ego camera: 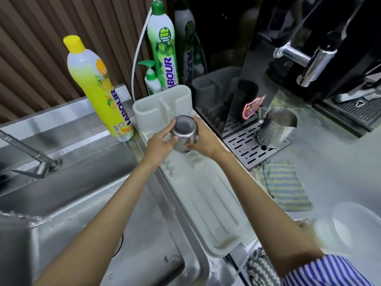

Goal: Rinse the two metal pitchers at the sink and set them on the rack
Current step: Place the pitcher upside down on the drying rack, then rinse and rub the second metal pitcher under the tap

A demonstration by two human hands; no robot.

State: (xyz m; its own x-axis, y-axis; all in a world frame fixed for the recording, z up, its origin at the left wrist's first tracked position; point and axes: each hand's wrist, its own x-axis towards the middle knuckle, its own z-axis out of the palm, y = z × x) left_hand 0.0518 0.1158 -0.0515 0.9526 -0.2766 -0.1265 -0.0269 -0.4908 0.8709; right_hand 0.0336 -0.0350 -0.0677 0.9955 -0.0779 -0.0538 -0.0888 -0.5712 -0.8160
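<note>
A small metal pitcher (pixel 184 132) is turned upside down, its base facing me, over the far end of the white drying rack (pixel 208 205). My left hand (pixel 159 141) grips its left side and my right hand (pixel 203 139) grips its right side by the handle. Whether the pitcher touches the rack I cannot tell. A second, larger metal pitcher (pixel 275 126) stands upright on the black drip tray (pixel 246 150) to the right, away from both hands. The steel sink (pixel 86 203) lies to the left with its tap (pixel 31 155).
A yellow detergent bottle (pixel 99 89) stands at the sink corner; a green one (pixel 162 46) and a small pump bottle (pixel 151 79) stand behind the rack. A black coffee machine (pixel 309 48) rises on the right. A striped cloth (pixel 282 185) and white bowl (pixel 348 230) lie near the counter front.
</note>
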